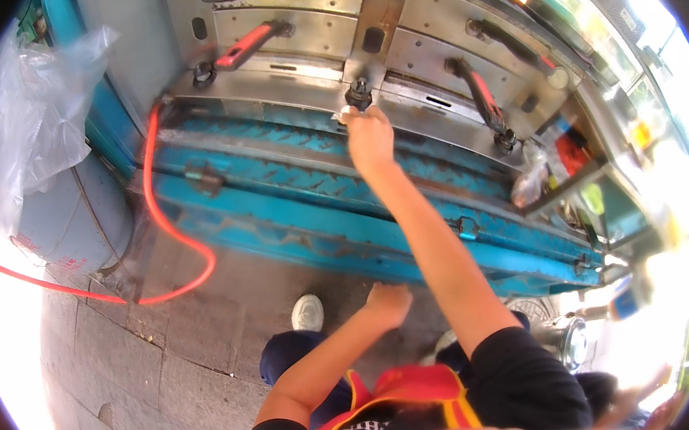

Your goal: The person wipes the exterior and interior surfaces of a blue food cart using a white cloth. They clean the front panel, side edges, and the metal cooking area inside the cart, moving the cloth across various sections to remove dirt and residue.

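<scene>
My right hand (369,132) is stretched forward to a black knob (359,93) on the lower edge of a stainless-steel oven front (314,28). Its fingers are closed about a small whitish thing, perhaps a cloth or tissue, just below the knob. My left hand (390,305) hangs lower down, in front of my body, curled in a loose fist; whether it holds anything is hidden. Two red-and-black handles (247,45) stick out of the steel drawers at the left and right, with further dark handles above them. More knobs (203,74) sit at both ends of the panel.
A blue tread-plate ledge (292,189) runs below the oven. An orange-red hose (161,214) loops down onto the paving at the left, beside a grey gas cylinder or drum (80,215) under clear plastic bags (30,114). At right stand a shelf with bags (530,175) and a metal canister (565,340).
</scene>
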The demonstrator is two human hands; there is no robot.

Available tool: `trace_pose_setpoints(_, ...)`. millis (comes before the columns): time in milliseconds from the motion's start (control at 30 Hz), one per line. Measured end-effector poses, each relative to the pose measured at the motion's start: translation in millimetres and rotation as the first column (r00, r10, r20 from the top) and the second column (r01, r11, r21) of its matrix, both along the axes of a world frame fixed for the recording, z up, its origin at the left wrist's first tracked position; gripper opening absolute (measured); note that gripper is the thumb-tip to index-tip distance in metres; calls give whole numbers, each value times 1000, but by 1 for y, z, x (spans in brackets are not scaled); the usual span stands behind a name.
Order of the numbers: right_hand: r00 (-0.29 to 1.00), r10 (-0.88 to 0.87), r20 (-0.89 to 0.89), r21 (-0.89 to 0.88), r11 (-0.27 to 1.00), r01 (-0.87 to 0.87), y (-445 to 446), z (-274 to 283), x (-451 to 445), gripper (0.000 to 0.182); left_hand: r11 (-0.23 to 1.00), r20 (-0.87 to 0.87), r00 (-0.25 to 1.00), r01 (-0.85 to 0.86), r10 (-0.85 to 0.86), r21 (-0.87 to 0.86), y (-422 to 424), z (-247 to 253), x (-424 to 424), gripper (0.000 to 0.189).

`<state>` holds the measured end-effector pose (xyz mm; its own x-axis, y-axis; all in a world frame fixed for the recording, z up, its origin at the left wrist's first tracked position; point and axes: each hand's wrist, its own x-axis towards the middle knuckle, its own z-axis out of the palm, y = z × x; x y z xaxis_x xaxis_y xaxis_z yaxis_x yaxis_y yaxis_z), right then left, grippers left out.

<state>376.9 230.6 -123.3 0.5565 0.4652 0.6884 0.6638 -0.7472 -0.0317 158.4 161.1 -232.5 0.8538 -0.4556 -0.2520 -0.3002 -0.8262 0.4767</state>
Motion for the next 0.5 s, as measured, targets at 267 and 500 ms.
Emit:
trace_pose_setpoints(267, 998, 68, 17, -245, 967, -62, 60, 3, 14, 13, 999, 2, 999, -35, 35, -9, -2, 2, 3, 11)
trace_pose_setpoints(500, 992, 54, -118, -170, 983, -74, 94, 9, 21, 17, 999, 34, 999, -29, 28, 27, -13, 7, -7, 11)
